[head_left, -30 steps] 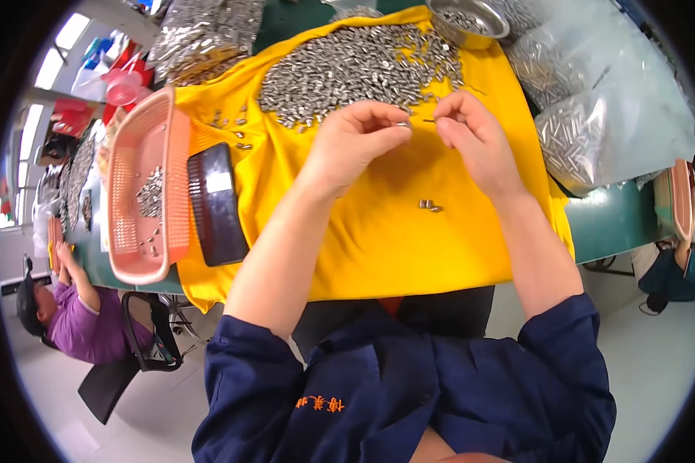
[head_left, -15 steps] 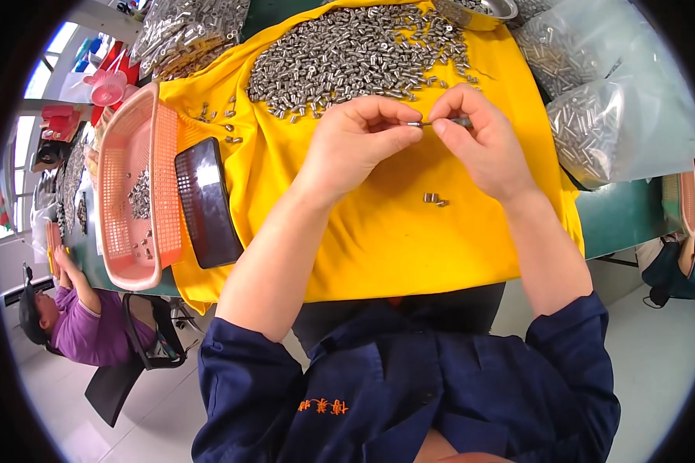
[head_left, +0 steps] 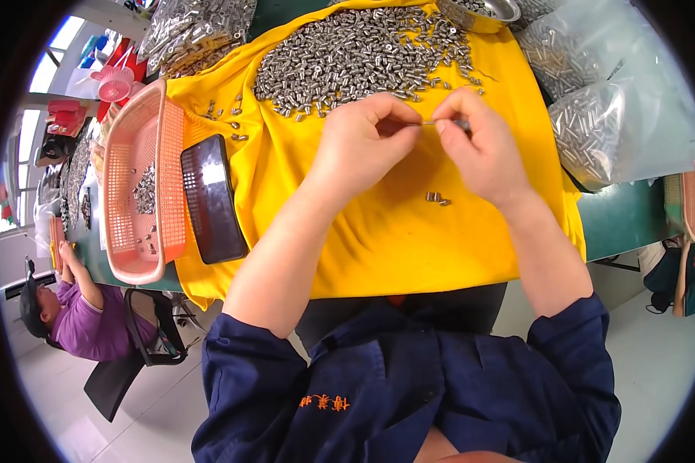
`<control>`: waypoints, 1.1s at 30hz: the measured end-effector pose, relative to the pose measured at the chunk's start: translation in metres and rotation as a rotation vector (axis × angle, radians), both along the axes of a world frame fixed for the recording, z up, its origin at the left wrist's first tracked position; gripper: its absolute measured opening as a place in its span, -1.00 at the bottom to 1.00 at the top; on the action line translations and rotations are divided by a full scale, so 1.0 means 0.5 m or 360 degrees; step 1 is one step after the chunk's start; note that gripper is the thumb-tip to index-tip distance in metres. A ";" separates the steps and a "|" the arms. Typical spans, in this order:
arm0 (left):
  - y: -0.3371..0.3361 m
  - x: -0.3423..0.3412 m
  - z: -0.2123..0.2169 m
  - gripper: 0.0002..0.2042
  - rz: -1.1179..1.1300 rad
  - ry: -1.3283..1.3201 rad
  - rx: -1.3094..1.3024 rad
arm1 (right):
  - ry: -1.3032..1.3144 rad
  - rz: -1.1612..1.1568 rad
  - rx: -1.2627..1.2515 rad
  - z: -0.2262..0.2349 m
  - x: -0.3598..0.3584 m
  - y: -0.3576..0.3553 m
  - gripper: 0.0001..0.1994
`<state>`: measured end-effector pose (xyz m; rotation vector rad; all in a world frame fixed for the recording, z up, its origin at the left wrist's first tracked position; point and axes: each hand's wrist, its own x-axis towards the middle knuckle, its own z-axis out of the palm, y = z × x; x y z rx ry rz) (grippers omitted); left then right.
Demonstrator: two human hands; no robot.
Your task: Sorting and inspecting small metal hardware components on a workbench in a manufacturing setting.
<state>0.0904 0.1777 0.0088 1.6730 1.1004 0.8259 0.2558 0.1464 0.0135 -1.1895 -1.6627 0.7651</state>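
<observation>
My left hand [head_left: 367, 147] and my right hand [head_left: 486, 150] meet above the yellow cloth [head_left: 378, 255], each closed in a pinch. A thin metal rod [head_left: 428, 123] bridges the gap between the fingertips. My right thumb and forefinger grip it, with a dark end partly showing behind them. The small metal cylinder in my left fingertips is now mostly hidden by them. Just beyond both hands spreads a large pile of small metal cylinders [head_left: 355, 65]. Several more cylinders [head_left: 438, 198] lie on the cloth below my right hand.
To the left stand a pink plastic basket [head_left: 162, 239] with some metal pieces and a black phone-like slab [head_left: 212, 201]. Clear bags of metal parts [head_left: 591, 131] lie at right, a metal bowl [head_left: 502, 9] at the far edge. A person in purple [head_left: 100, 324] sits at far left.
My hands stay together, with the left fingers now covering the cylinder that showed at their tips. The rod remains between them. The whole view has shifted slightly.
</observation>
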 end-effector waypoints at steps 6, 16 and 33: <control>0.005 -0.009 0.000 -0.89 0.0079 0.0063 0.0187 | 0.0195 -0.0072 -0.0121 0.000 0.008 0.004 -0.94; -0.002 -0.008 -0.004 -0.84 -0.0094 -0.0993 -0.0725 | 0.0352 0.0080 -0.0138 0.001 0.004 0.002 -0.96; -0.011 0.011 -0.005 -0.90 -0.0062 -0.1040 -0.0694 | -0.0048 -0.0034 0.0111 0.016 -0.012 -0.014 -0.95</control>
